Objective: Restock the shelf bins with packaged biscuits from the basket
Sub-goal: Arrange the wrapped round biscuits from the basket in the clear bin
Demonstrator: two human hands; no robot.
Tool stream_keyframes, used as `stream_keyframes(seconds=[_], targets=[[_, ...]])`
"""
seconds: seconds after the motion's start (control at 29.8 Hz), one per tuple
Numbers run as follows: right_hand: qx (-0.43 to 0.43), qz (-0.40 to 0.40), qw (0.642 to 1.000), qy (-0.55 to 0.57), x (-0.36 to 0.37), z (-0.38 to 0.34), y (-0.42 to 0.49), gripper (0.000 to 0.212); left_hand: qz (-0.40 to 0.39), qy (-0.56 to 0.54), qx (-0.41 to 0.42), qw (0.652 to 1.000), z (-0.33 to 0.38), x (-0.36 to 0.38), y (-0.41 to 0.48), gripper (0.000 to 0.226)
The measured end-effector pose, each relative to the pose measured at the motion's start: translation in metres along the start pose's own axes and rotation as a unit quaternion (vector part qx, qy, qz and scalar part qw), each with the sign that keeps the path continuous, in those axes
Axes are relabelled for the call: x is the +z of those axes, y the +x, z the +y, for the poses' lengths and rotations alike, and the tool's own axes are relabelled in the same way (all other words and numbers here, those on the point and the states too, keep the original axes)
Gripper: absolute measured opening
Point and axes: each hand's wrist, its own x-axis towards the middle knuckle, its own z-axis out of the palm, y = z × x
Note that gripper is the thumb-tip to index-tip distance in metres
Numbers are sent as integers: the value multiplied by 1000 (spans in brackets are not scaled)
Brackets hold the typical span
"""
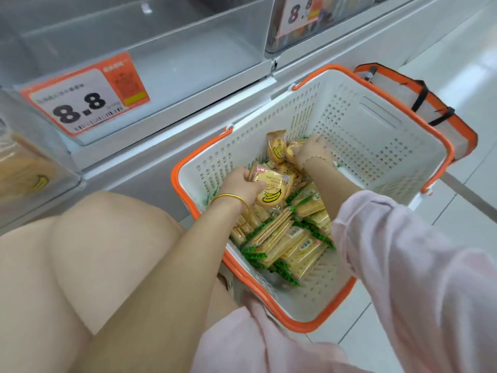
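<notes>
Orange-rimmed basket (242, 152), one; left hand (240, 184) grips one banana packet (271, 193), right hand (314, 149) grips second packet (291, 151).

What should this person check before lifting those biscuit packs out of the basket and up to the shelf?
1. Left hand holds the banana biscuit pack securely: ok, fingers curl round its edge.
2. Right hand has hold of a second pack: ok, though its fingers are partly hidden.
3. Clear bin has room: ok, it looks empty.
4. Price tag matches these biscuits: cannot tell, the print is too small.
5. Green-edged cracker packs are left in the basket: ok, none seen in either hand.
</notes>
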Motion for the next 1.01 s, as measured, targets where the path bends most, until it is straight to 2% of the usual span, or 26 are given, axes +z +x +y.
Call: stream_keyframes(seconds=[0.07, 0.13, 0.2, 0.3, 0.37, 0.4, 0.47, 0.5, 0.57, 0.67, 0.87, 1.01], targets=[[1, -20, 999, -26, 8, 0, 3, 76, 5, -14, -2, 1000, -1, -2, 4, 13], [-3, -8, 998, -57, 11, 0, 1, 78, 12, -21, -1, 1000, -1, -3, 5, 15], [-16, 24, 997, -68, 10, -2, -4, 60, 23, -30, 1, 999, -1, -3, 3, 17], [-40, 49, 998, 6, -2, -1, -25, 19, 42, -53, 17, 998, 3, -7, -6, 10], [-77, 53, 993, 76, -17, 1, -53, 28, 50, -86, 30, 995, 9, -15, -19, 12], [-108, 54, 986, 117, -26, 1, -71, 24, 47, -109, 39, 992, 13, -22, -27, 21], [-163, 28, 963, 212, -48, -4, -112, 10, 35, -155, 72, 985, 23, -43, -52, 36], [-190, 9, 951, 243, -60, -10, -133, 15, 30, -170, 93, 981, 27, -58, -66, 40], [-247, -25, 932, 266, -80, -29, -174, 20, 26, -181, 135, 974, 36, -94, -99, 40], [-341, -56, 896, 278, -105, -69, -231, 15, 57, -151, 184, 970, 39, -153, -154, 34], [-494, -88, 798, 333, -121, -164, -325, 22, 219, -76, 249, 940, 12, -270, -258, 33], [-579, -47, 752, 312, -111, -225, -373, 27, 347, -10, 227, 910, -24, -332, -296, 35]])
